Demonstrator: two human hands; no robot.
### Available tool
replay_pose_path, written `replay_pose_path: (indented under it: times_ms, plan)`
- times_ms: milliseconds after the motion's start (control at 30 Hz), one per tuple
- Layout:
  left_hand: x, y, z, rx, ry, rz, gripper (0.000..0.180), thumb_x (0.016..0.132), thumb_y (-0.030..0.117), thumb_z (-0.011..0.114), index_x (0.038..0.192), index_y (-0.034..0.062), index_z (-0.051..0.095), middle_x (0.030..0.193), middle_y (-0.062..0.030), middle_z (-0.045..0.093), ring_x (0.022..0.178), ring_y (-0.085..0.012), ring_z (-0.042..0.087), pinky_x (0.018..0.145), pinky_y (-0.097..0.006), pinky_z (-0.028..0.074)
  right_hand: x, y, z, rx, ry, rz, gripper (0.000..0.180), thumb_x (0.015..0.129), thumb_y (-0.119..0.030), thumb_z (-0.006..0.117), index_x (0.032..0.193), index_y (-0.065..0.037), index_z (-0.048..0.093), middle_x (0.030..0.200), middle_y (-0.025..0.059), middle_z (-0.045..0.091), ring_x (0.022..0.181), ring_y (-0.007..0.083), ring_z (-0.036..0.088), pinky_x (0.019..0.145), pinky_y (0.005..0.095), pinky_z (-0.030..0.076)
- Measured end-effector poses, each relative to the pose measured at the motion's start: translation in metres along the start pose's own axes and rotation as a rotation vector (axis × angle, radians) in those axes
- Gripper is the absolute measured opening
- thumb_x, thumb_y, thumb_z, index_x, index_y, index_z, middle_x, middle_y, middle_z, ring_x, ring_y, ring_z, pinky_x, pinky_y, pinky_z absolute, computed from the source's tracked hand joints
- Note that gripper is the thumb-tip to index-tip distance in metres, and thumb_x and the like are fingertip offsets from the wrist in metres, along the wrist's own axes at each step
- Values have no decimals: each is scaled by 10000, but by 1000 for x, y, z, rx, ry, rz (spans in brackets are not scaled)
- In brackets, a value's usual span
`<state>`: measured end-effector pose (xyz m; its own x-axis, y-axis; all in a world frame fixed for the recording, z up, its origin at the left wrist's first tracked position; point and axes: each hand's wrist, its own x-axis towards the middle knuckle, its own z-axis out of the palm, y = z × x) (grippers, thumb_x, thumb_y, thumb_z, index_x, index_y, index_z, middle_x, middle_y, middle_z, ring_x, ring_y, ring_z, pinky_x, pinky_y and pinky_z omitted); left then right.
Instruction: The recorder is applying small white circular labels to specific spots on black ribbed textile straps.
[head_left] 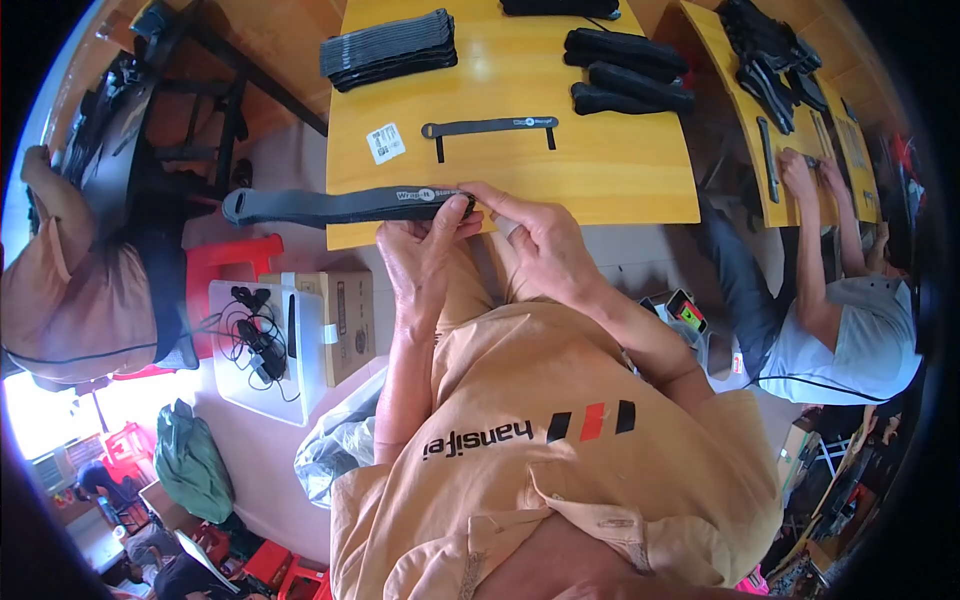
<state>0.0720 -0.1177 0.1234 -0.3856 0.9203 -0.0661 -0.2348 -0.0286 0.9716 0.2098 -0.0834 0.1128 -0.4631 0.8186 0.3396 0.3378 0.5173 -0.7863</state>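
Note:
A bundle of dark grey cable straps (320, 205), with a slotted rounded end and pale printing, is held level over the table's front edge. My left hand (415, 260) grips the bundle near its right end, thumb on the front. My right hand (550, 250) meets the same end with its index finger stretched along the top; its other fingers are partly hidden. Beyond the hands, one single strap (490, 127) lies flat on the yellow table (620, 190), above two short black marks. A small white label (384, 143) is to the left of it.
A neat stack of straps (390, 50) sits back left, and black bundles (630, 75) back right. At left below stand a clear bin (265, 375) with black cables, a cardboard box (350, 325) and a red stool (235, 255). People sit on both sides, one at another yellow table (745, 110).

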Motion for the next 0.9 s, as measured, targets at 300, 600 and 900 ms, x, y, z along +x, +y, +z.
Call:
replay_pose_path:
  times_ms: [300,600,900]
  plan:
    - [-2,-1,1,-42,28,0,167,829,61,603,924,-75,583,814,-116,622,678,-163,628,616,-265,554,0,9,11,435,-21,171,457,781,90,422,1190,-82,531,984,182,610,783,299,610,698,305,491]
    - [0,-3,-5,21,-48,-57,187,836,86,600,928,-77,595,802,-115,628,662,-159,623,607,-264,551,1,-17,-6,-462,-91,-54,470,763,-22,555,1213,-147,506,677,83,565,618,260,609,509,359,512]
    - [11,4,-7,207,-85,-96,200,829,109,612,914,-72,604,760,-119,627,655,-150,626,594,-259,544,3,-1,4,-203,23,-39,459,727,39,573,1155,-124,579,814,142,594,704,245,618,587,297,500]
